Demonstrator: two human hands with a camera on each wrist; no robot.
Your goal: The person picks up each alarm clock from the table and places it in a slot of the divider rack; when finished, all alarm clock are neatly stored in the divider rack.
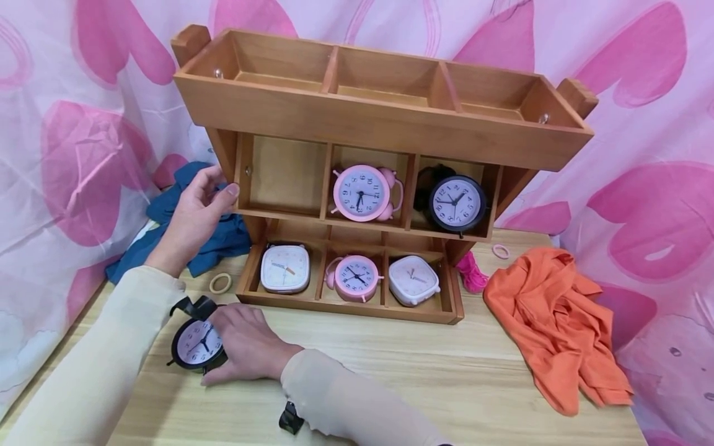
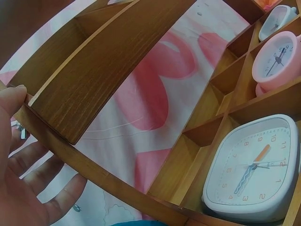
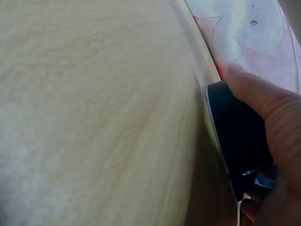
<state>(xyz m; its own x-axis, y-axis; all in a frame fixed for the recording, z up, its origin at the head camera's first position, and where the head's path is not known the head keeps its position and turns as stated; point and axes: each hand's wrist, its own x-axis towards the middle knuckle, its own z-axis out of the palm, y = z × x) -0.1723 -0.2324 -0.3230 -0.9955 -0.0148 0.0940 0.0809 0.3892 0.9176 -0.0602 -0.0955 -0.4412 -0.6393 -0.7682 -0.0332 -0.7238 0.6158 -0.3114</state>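
Note:
My left hand (image 1: 192, 214) grips the left side of a three-tier wooden shelf (image 1: 379, 118), thumb at the middle tray's end and fingers around the side post. A black twin-bell alarm clock (image 1: 192, 344) is in my right hand (image 1: 245, 344), low over the table at the front left, its dial up and tilted. The right wrist view shows the thumb along its dark casing (image 3: 240, 127). On the middle tier, a pink alarm clock (image 1: 361, 193) fills the centre compartment and another black alarm clock (image 1: 457, 201) the right one; the left compartment is bare.
Along the bottom tier sit a white square clock (image 1: 284, 267), a small pink clock (image 1: 357, 277) and another white clock (image 1: 414, 280). Blue cloth (image 1: 223, 241) and a wooden ring (image 1: 220, 284) lie left; orange cloth (image 1: 549, 316) and pink cord (image 1: 471, 272) lie right. Patterned curtains enclose the table.

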